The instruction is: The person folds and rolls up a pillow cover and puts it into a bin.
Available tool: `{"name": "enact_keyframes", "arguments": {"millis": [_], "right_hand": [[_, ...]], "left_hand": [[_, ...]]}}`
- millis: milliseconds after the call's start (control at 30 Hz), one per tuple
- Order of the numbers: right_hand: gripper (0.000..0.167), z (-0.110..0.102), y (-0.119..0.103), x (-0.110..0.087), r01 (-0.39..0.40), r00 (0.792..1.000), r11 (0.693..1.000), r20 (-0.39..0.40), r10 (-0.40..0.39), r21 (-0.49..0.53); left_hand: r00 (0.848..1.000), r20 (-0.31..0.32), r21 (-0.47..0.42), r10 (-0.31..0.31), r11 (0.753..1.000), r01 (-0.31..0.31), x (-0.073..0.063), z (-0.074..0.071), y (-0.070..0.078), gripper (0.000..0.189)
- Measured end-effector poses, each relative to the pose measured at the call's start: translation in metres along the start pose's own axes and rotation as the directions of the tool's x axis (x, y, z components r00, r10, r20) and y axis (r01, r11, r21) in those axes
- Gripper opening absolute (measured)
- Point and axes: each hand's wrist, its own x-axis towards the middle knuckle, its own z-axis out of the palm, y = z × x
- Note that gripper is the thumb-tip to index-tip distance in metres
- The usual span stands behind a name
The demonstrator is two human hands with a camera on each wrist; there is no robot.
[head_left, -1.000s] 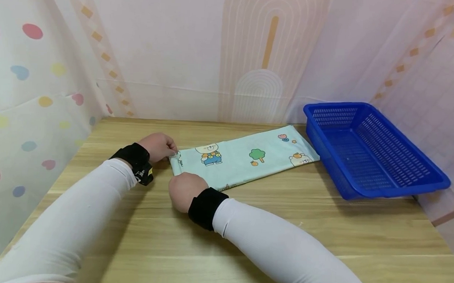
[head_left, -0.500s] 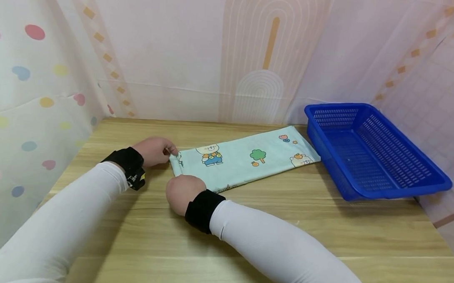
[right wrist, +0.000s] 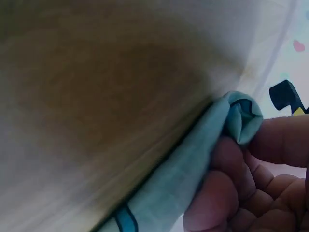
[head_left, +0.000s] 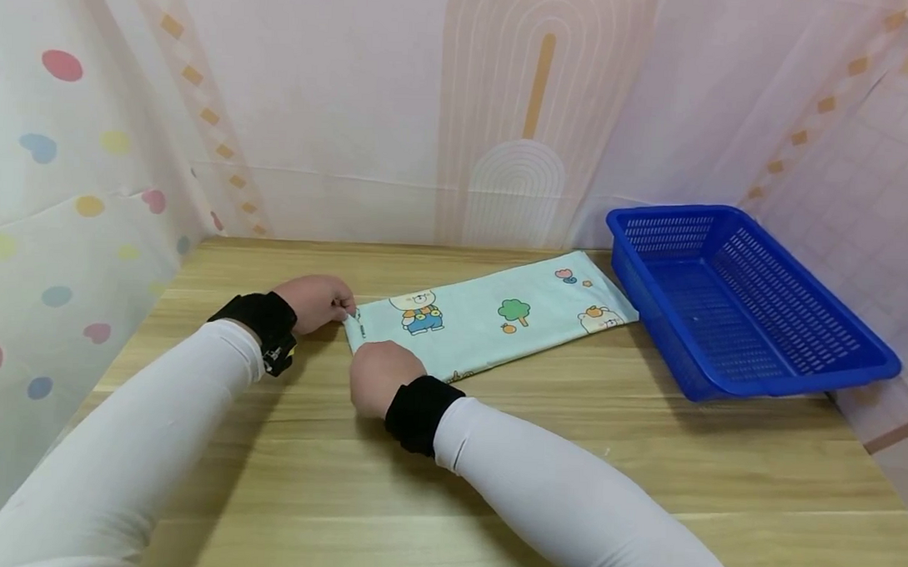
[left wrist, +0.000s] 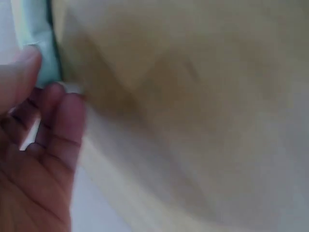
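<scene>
A mint-green cloth (head_left: pixel 475 322), folded into a long strip with printed bears and a tree, lies slantwise on the wooden table. My left hand (head_left: pixel 314 302) pinches the far corner of its left end. In the left wrist view, the thumb (left wrist: pixel 21 72) presses the cloth's edge (left wrist: pixel 41 38) against the fingertips. At the near corner of the same end is my right hand (head_left: pixel 386 377), its back hiding its fingers from the head camera. The right wrist view shows those fingers (right wrist: pixel 212 198) and the thumb gripping a small rolled end of the cloth (right wrist: pixel 241 118).
A blue perforated plastic basket (head_left: pixel 753 311) stands at the right, its left side against the cloth's right end. The wooden table (head_left: pixel 326 496) meets a printed curtain (head_left: pixel 340 104) behind, and a dotted curtain (head_left: pixel 86 287) hangs at the left.
The cloth's left end has rolled over slightly to the right. My right hand shifted a little left, then right and away from me; my left hand dipped slightly toward me.
</scene>
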Motion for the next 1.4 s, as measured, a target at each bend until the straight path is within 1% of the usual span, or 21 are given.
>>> {"name": "enact_keyframes", "arguments": {"millis": [100, 167, 233, 300, 333, 400, 467, 533, 567, 667, 767, 867, 967, 1200, 1300, 1400], "right_hand": [[0.043, -0.001, 0.004, 0.0, -0.008, 1.0, 0.998, 0.024, 0.007, 0.06], [0.043, -0.001, 0.006, 0.001, 0.003, 0.999, 0.998, 0.033, -0.005, 0.066], [0.042, -0.002, 0.008, 0.001, 0.007, 0.999, 0.998, 0.036, -0.009, 0.063], [0.04, -0.002, 0.009, 0.002, 0.005, 0.999, 0.999, 0.033, -0.007, 0.054], [0.037, -0.002, 0.009, 0.002, 0.002, 1.0, 0.999, 0.028, -0.003, 0.049], [0.03, -0.002, 0.008, 0.001, -0.009, 1.0, 0.999, 0.017, 0.008, 0.042], [0.022, 0.0, 0.006, 0.0, -0.002, 1.0, 1.0, -0.001, 0.002, -0.003], [0.018, 0.002, 0.004, -0.003, 0.023, 0.999, 0.997, -0.021, -0.025, -0.077], [0.018, 0.003, 0.003, -0.004, 0.038, 0.999, 0.992, -0.033, -0.042, -0.121], [0.022, 0.007, -0.001, -0.008, 0.078, 0.994, 0.965, -0.057, -0.095, -0.25], [0.026, 0.009, -0.005, -0.012, 0.098, 0.99, 0.934, -0.065, -0.128, -0.345], [0.026, 0.012, -0.009, -0.014, 0.108, 0.987, 0.906, -0.062, -0.145, -0.408], [0.028, 0.015, -0.01, -0.015, 0.107, 0.986, 0.9, -0.068, -0.149, -0.423], [0.027, 0.015, -0.006, -0.014, 0.125, 0.981, 0.895, -0.082, -0.176, -0.429], [0.025, 0.012, -0.004, -0.014, 0.132, 0.982, 0.909, -0.071, -0.174, -0.397], [0.021, 0.009, -0.001, -0.013, 0.121, 0.989, 0.94, -0.044, -0.142, -0.318]], "left_hand": [[0.997, 0.082, 0.028, 0.0, 1.0, -0.003, 0.007, -0.004, 0.007, 0.029], [0.993, 0.118, 0.085, -0.007, 0.996, -0.003, 0.011, -0.008, 0.014, 0.027], [0.989, 0.143, 0.145, -0.03, 0.989, 0.009, 0.014, -0.011, 0.022, 0.022], [0.986, 0.153, 0.174, -0.059, 0.984, 0.032, 0.016, -0.014, 0.03, 0.016], [0.985, 0.152, 0.173, -0.077, 0.984, 0.051, 0.016, -0.015, 0.034, 0.016], [0.983, 0.148, 0.147, -0.112, 0.985, 0.09, 0.016, -0.015, 0.038, 0.017], [0.983, 0.125, 0.109, -0.132, 0.987, 0.118, 0.015, -0.015, 0.04, 0.018], [0.989, 0.085, 0.096, -0.12, 0.989, 0.112, 0.013, -0.012, 0.037, 0.017], [0.992, 0.064, 0.099, -0.105, 0.99, 0.098, 0.012, -0.01, 0.035, 0.017], [0.999, -0.002, 0.115, -0.044, 0.992, 0.044, 0.008, -0.004, 0.025, 0.016], [0.999, -0.034, 0.099, 0.013, 0.995, -0.009, 0.005, 0.003, 0.016, 0.022], [0.998, -0.04, 0.063, 0.047, 0.997, -0.045, 0.001, 0.005, 0.011, 0.026], [0.997, -0.037, 0.046, 0.065, 0.997, -0.064, -0.003, 0.005, 0.009, 0.024], [0.995, -0.031, 0.087, 0.097, 0.992, -0.094, -0.007, 0.004, 0.008, 0.014], [0.994, -0.039, 0.098, 0.107, 0.99, -0.102, -0.009, 0.004, 0.008, 0.012], [0.993, -0.05, 0.108, 0.111, 0.989, -0.105, -0.01, 0.004, 0.01, 0.009]]}}
